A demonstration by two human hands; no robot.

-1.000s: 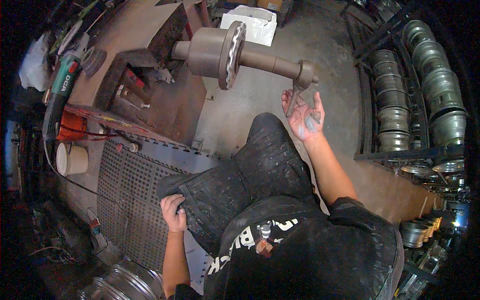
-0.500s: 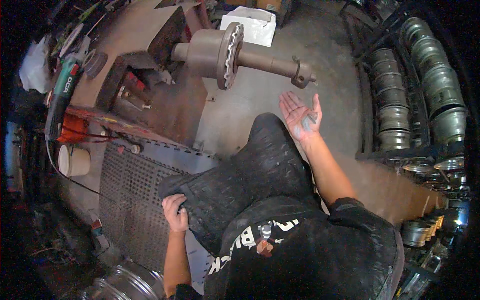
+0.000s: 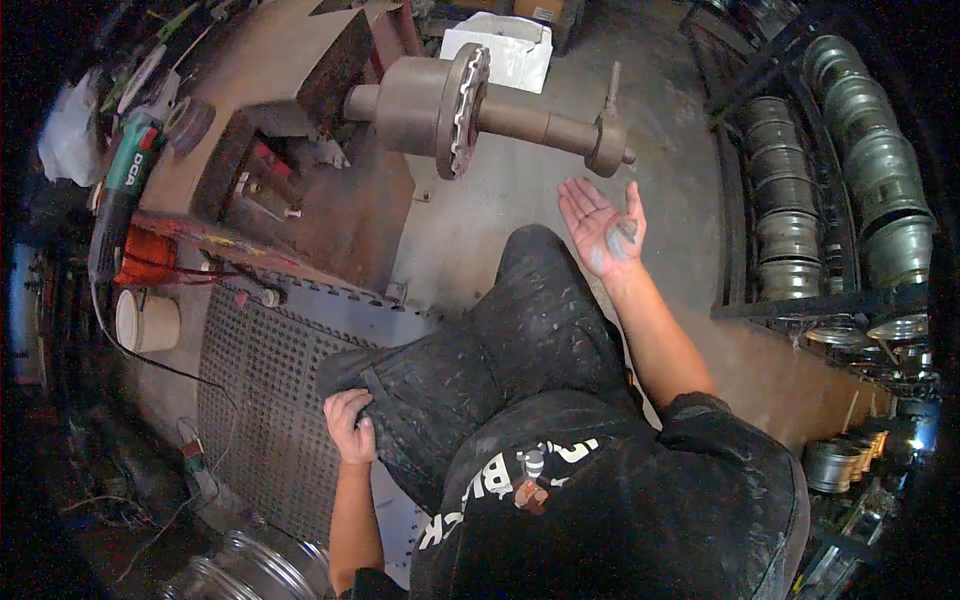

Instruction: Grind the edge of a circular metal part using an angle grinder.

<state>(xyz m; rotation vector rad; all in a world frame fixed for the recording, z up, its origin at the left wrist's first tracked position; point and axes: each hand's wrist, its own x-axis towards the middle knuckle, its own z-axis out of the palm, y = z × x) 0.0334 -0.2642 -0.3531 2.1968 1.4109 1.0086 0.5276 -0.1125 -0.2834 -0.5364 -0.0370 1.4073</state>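
Observation:
My right hand (image 3: 608, 230) is held out palm up below the end of a horizontal steel spindle (image 3: 520, 122), not touching it. Its fingers are stretched and the thumb stands apart; a grey patch with a darker spot lies on the palm, and whether it is dust or a small object I cannot make out. On the spindle sit a broad flange with a notched edge (image 3: 464, 112) and, at the tip, a collar with a bar handle (image 3: 606, 140) pointing up. My left hand (image 3: 350, 425) rests on my left thigh, fingers loosely bent, holding nothing visible.
A green and black angle grinder (image 3: 128, 180) hangs at the left of the brown metal machine bench (image 3: 240, 75). Below it stands a white bucket (image 3: 148, 320). Wheel rims (image 3: 785, 220) fill a rack on the right. A perforated rubber mat (image 3: 265, 380) covers the floor at left.
The collar at the spindle's tip has turned, and its bar handle now sticks up higher. Both hands have hardly moved.

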